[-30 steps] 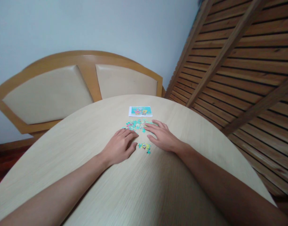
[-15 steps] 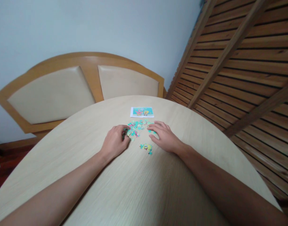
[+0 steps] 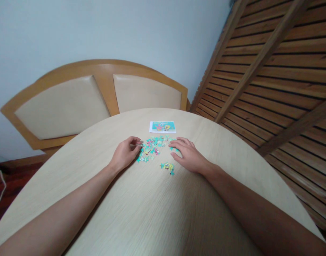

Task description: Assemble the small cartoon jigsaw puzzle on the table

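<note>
Loose jigsaw pieces [image 3: 155,142], mostly turquoise with some pink and yellow, lie in a spread pile on the table. My left hand [image 3: 125,153] rests at the pile's left edge, its curved fingers and thumb apart with nothing visible between them. On the opposite side, my right hand [image 3: 189,153] lies with its fingers stretched out over the rightmost pieces, partly covering them. Nearer to me sits a small joined cluster of puzzle pieces [image 3: 168,166], showing a yellow cartoon face with turquoise bits around it. Neither hand touches this cluster.
Behind the pile lies a picture sheet [image 3: 163,127] with pink and yellow cartoon figures on turquoise. The round pale wooden table [image 3: 141,209] stands before a padded wooden headboard [image 3: 104,65]. A slatted wooden panel [image 3: 272,71] rises at the right.
My left hand has drawn back left from the pile, uncovering pieces at its lower left. My right hand stays nearly in place. The view has shifted slightly.
</note>
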The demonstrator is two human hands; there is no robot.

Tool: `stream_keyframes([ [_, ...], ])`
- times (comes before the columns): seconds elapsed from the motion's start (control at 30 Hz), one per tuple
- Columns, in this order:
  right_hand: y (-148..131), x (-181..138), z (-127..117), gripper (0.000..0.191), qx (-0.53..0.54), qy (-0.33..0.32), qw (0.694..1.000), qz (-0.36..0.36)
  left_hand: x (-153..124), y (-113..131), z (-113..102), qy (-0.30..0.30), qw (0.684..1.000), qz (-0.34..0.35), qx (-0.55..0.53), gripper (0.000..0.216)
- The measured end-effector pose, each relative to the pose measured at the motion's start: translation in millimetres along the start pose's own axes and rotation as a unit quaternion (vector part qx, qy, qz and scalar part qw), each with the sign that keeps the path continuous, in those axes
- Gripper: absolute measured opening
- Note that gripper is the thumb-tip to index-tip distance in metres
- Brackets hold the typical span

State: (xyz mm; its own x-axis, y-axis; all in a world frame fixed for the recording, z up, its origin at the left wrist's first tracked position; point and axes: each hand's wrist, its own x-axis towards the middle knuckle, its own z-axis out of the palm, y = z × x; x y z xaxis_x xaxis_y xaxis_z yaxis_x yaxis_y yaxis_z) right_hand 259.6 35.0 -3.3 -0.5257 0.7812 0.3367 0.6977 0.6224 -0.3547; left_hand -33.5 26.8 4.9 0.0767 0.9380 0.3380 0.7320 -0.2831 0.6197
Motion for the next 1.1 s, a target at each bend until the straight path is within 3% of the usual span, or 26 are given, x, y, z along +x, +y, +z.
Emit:
stream_keyframes([
  [0.13, 1, 0, 0, 0.034, -0.001, -0.003, 1.000, -0.001, -6, 14, 0, -0.020, 0.993, 0.078, 0.085, 0.018],
  [0.27, -1, 0, -1, 0.034, -0.004, -0.009, 1.000, 0.004, -12, 21, 4, -0.039, 0.985, 0.102, 0.135, 0.022],
  [0.67, -5, 1, -5, 0.032, 0.009, -0.006, 1.000, -0.026, -18, 22, 13, -0.056, 0.976, 0.179, 0.106, 0.025],
  [0.93, -30, -2, -11, 0.045, 0.019, -0.120, 0.984, -0.130, -21, 35, 12, -0.094, 0.954, 0.258, 0.117, 0.028],
  [1.1, -30, -2, -10, 0.043, -0.007, -0.100, 0.991, -0.084, -22, 36, 11, -0.102, 0.954, 0.255, 0.123, 0.022],
])
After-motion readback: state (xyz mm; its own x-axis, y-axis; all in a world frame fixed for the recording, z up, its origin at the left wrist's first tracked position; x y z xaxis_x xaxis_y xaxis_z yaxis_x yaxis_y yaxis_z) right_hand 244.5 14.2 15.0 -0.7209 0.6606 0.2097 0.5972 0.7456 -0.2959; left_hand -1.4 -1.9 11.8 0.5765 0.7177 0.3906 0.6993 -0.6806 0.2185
